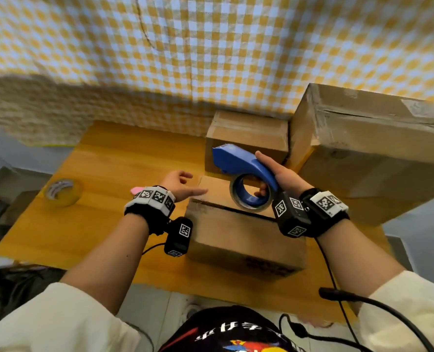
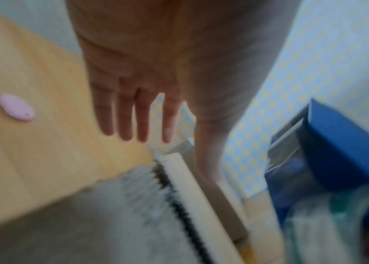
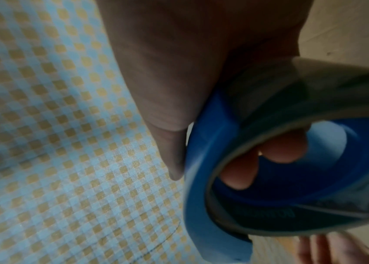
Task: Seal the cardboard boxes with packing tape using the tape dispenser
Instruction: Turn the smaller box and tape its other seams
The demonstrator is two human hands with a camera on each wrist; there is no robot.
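Note:
My right hand (image 1: 277, 175) grips the blue tape dispenser (image 1: 238, 163), fingers curled through its tape roll (image 1: 251, 196) and thumb along the handle; it hovers above the near cardboard box (image 1: 236, 240). In the right wrist view the fingertips (image 3: 278, 148) show inside the dispenser (image 3: 203, 178) ring. My left hand (image 1: 180, 185) is open, fingers straight, thumb reaching to the near box's left top edge. The blurred left wrist view shows straight fingers (image 2: 142, 121) over the table, the box edge (image 2: 190, 187) and the dispenser (image 2: 341, 151) at right. A second box (image 1: 246, 138) stands behind.
A large cardboard box (image 1: 368, 153) stands at the right on the wooden table (image 1: 104, 174). A spare roll of clear tape (image 1: 63, 191) lies at the table's left. A small pink object (image 2: 16, 107) lies near my left wrist. A checked cloth (image 1: 211, 47) hangs behind.

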